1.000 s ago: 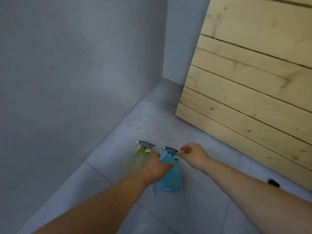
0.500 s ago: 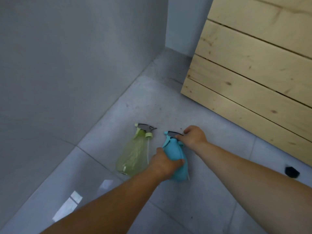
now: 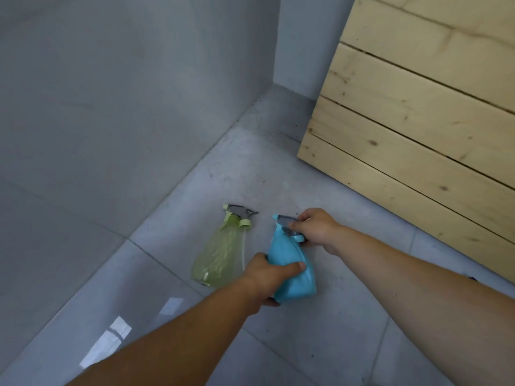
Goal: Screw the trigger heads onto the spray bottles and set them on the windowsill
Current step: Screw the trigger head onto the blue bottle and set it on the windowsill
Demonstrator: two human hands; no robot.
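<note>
Both your hands grip the blue spray bottle (image 3: 289, 253): left hand (image 3: 266, 275) curled round its body, right hand (image 3: 317, 227) pinching its trigger head (image 3: 286, 220). At its 9 o'clock the green spray bottle (image 3: 220, 254) lies on the floor (image 3: 278, 176).

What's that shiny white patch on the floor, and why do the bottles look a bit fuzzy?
Head view: the white patch is glare, light from somewhere unseen bouncing off the glossy floor tile; head view again: the whole picture is soft, so the green bottle and blue bottle lack crisp edges; shadows are faint.
</note>
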